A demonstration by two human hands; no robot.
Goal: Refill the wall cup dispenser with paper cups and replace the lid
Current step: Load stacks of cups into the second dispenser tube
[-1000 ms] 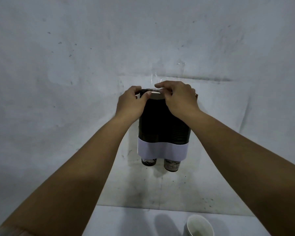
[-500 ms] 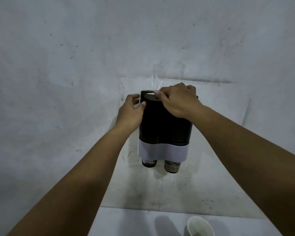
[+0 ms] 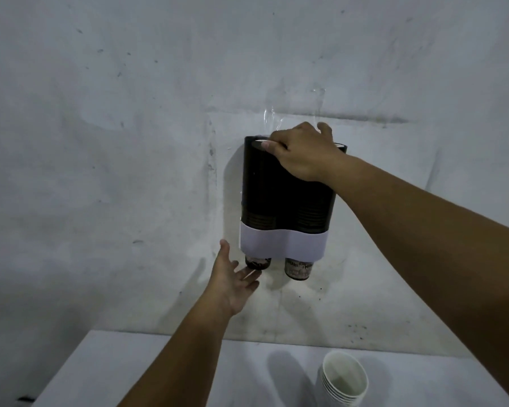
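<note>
Mounted on the wall (image 3: 100, 142): a dark twin-tube cup dispenser (image 3: 285, 195) with a pale band (image 3: 282, 243) round its lower end. Poking out beneath the band, two dark cup bottoms, a left cup (image 3: 257, 263) and a right cup (image 3: 299, 268).

At the dispenser's top, the right hand (image 3: 303, 154), fingers curled over the rim and seemingly pinching something pale at the mouth of the left tube; whether a cup rim or a lid, cannot tell. No separate lid visible anywhere.

Below, the left hand (image 3: 232, 277), fingers straight and loosely spread, palm up, holding nothing, fingertips just under the left cup's base, perhaps touching it.

Lower right, on the white table (image 3: 130, 362), a short stack of white paper cups (image 3: 343, 380), tilted and open toward the camera, well apart from both hands.

Probably settling the stack in the left tube, with the lid not yet replaced.

Risks from here:
- Pressing down too hard from the top, forcing a cup through the bottom opening and past the flat hand beneath.
- Pushing up from below against a jammed stack, crushing thin paper rims.
- Pulling on the tube top, straining the wall mount.
- An elbow or forearm sweeping low and knocking over the leaning stack on the table.
</note>
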